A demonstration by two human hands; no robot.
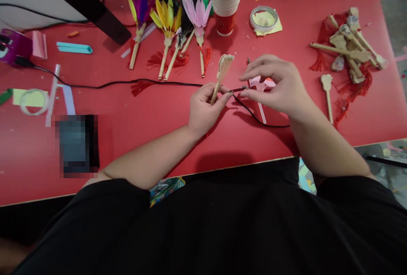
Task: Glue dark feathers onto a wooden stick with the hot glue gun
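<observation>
The left hand (206, 107) is closed around a wooden stick (220, 75), which leans with its wide end up. A thin dark red piece (238, 90) lies between this hand and the right hand (278, 80). The right fingers are curved and partly spread; I cannot tell if they grip this piece. Below them is a pink item (261, 85), partly hidden. Behind the black cable (110, 83), feathered sticks (167, 39) lie in a row. Farther away, a stack of cups (225, 1) stands near a tape roll (264, 19).

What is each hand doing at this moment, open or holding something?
Left hand: closed on a wooden stick.
Right hand: fingers curved; whether it holds anything, I cannot tell.
</observation>
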